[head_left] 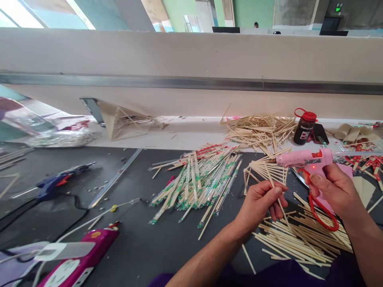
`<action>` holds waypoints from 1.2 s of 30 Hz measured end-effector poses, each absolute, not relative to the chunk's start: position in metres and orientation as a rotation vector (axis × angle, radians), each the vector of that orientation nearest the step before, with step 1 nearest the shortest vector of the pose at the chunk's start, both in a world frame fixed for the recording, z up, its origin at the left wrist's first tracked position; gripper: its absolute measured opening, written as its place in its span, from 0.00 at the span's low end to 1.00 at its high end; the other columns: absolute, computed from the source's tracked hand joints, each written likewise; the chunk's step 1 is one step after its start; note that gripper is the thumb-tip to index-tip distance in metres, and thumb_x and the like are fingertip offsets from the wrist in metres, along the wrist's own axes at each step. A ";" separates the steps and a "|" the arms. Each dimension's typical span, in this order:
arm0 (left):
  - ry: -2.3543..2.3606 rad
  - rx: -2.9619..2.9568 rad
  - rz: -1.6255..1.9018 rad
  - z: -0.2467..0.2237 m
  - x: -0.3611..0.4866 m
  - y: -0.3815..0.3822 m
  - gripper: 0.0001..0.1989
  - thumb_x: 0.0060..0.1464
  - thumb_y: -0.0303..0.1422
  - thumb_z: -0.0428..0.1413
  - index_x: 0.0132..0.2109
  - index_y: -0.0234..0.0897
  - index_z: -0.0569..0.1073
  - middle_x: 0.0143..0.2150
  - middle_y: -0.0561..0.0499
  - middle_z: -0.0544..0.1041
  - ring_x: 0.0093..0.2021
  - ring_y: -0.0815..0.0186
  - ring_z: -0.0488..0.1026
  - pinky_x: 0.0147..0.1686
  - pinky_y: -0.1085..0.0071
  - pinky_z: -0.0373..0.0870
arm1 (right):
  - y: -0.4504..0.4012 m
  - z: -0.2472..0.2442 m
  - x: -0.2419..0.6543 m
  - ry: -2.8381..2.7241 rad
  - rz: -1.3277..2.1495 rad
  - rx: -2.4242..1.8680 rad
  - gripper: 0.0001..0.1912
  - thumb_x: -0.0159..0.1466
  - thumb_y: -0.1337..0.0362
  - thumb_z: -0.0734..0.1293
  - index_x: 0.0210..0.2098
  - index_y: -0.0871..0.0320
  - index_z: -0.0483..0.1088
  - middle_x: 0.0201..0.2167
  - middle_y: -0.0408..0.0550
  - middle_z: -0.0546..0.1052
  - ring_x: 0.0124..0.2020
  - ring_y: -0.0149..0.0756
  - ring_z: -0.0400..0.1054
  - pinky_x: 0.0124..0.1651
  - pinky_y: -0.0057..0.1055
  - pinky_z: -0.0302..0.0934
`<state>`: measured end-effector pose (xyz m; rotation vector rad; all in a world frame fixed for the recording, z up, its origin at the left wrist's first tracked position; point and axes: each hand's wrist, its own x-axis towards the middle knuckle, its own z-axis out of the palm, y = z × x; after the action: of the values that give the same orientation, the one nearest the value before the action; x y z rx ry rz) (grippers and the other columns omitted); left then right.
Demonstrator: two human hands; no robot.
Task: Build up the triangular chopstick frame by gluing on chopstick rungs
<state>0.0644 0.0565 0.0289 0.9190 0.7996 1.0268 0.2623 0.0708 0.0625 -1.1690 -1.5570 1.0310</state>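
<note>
My left hand pinches a wooden chopstick, held at a slant with its upper end near the glue gun's nozzle. In my right hand is a pink glue gun, its nozzle pointing left and a small red light lit. A clear glue stick sticks out of its back. Just beyond my left hand stands a small frame of joined chopsticks. Red-handled scissors lie below the glue gun, partly hidden by my right hand. Loose chopsticks spread under both hands.
Wrapped chopsticks lie mid-table, with a bare pile by the wall. A black bottle and a phone are at back right. A blue glue gun, cords and a magenta power strip occupy the left.
</note>
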 end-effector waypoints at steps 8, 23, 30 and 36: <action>0.788 0.920 1.029 0.030 0.064 0.056 0.17 0.51 0.44 0.60 0.37 0.32 0.73 0.23 0.52 0.75 0.15 0.74 0.70 0.14 0.81 0.64 | 0.072 0.061 0.263 -1.562 1.043 -1.160 0.13 0.63 0.53 0.65 0.34 0.56 0.66 0.20 0.40 0.68 0.23 0.31 0.62 0.27 0.29 0.58; 0.811 0.854 1.197 0.039 0.053 0.062 0.19 0.47 0.46 0.62 0.36 0.32 0.75 0.23 0.52 0.76 0.15 0.73 0.70 0.13 0.80 0.64 | 0.064 0.076 0.261 -1.400 1.303 -0.955 0.11 0.61 0.55 0.68 0.37 0.56 0.68 0.30 0.44 0.73 0.20 0.27 0.61 0.22 0.27 0.56; 0.832 0.861 1.671 0.070 0.019 0.068 0.15 0.44 0.39 0.66 0.38 0.36 0.79 0.29 0.50 0.80 0.24 0.72 0.76 0.17 0.82 0.69 | 0.064 0.073 0.269 -1.475 1.217 -0.901 0.07 0.62 0.59 0.67 0.38 0.54 0.69 0.31 0.44 0.74 0.20 0.27 0.63 0.19 0.26 0.57; 0.906 0.839 1.772 0.073 0.006 0.074 0.15 0.44 0.39 0.66 0.39 0.35 0.79 0.29 0.51 0.79 0.23 0.74 0.74 0.16 0.83 0.68 | 0.065 0.066 0.270 -1.614 1.012 -1.101 0.09 0.62 0.57 0.67 0.39 0.55 0.71 0.27 0.43 0.71 0.23 0.29 0.62 0.23 0.27 0.59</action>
<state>0.0056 0.0741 0.0732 0.8394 0.9062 1.7723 0.2702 0.0647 0.0663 -1.1008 -1.6136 1.0120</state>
